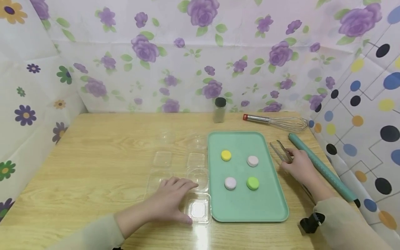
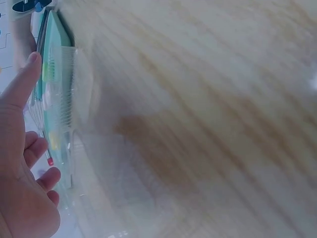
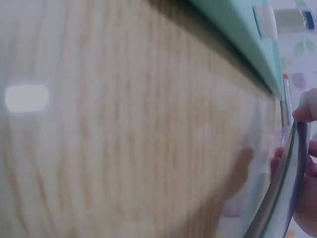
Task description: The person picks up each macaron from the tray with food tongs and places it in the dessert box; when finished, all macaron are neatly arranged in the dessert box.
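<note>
My right hand (image 1: 300, 166) grips metal tongs (image 1: 280, 152) just right of the green tray (image 1: 243, 208); the tongs' tips point away from me and stand apart. The right wrist view shows the thumb pressed along the tongs (image 3: 285, 183). On the tray lie a yellow macaron (image 1: 226, 155), a green macaron (image 1: 252, 183) and two pale pink macarons (image 1: 252, 160). My left hand (image 1: 168, 199) is spread over clear plastic boxes (image 1: 198, 208) left of the tray, fingers extended and holding nothing. Whether its fingertips touch the plastic, I cannot tell.
More clear plastic boxes (image 1: 162, 159) stretch back in two rows. A black-capped jar (image 1: 219, 110) and a whisk (image 1: 275, 122) lie or stand along the back edge. A green rolling pin (image 1: 323, 166) lies right of my right hand, beside the dotted cloth wall (image 1: 359, 139).
</note>
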Tool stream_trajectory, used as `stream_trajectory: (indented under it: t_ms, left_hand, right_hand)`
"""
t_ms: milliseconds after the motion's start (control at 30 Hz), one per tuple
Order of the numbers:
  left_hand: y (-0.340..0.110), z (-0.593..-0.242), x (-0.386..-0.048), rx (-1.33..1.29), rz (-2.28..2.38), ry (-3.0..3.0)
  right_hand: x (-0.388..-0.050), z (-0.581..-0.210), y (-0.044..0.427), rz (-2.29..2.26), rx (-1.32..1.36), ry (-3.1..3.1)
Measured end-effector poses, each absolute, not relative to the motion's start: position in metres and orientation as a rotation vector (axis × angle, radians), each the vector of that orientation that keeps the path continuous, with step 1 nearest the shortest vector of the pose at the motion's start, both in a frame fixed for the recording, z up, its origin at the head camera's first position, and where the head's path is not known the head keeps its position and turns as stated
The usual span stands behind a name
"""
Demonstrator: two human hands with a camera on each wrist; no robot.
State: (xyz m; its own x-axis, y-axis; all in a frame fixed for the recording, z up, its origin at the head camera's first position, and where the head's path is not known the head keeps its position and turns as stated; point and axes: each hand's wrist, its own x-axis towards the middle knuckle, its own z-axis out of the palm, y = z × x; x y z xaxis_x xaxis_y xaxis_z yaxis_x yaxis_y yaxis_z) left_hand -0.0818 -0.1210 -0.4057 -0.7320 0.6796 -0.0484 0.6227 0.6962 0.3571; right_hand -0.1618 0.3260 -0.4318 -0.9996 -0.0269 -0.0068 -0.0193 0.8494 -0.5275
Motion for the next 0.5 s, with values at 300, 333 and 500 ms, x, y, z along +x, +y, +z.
stream_trajectory:
  t_ms: [300, 333, 500]
  left_hand:
    - [-0.119, -0.404, -0.085, 1.077, 0.453, 2.718]
    - [-0.119, -0.404, -0.084, 1.079, 0.453, 2.718]
    - [-0.118, -0.402, -0.083, 1.077, 0.457, 2.715]
  right_hand:
    - [-0.154, -0.420, 0.306, -0.713, -0.162, 3.060]
    - [-0.153, -0.419, 0.305, -0.698, -0.193, 3.069]
    - [-0.147, -0.412, 0.301, -0.665, -0.341, 3.070]
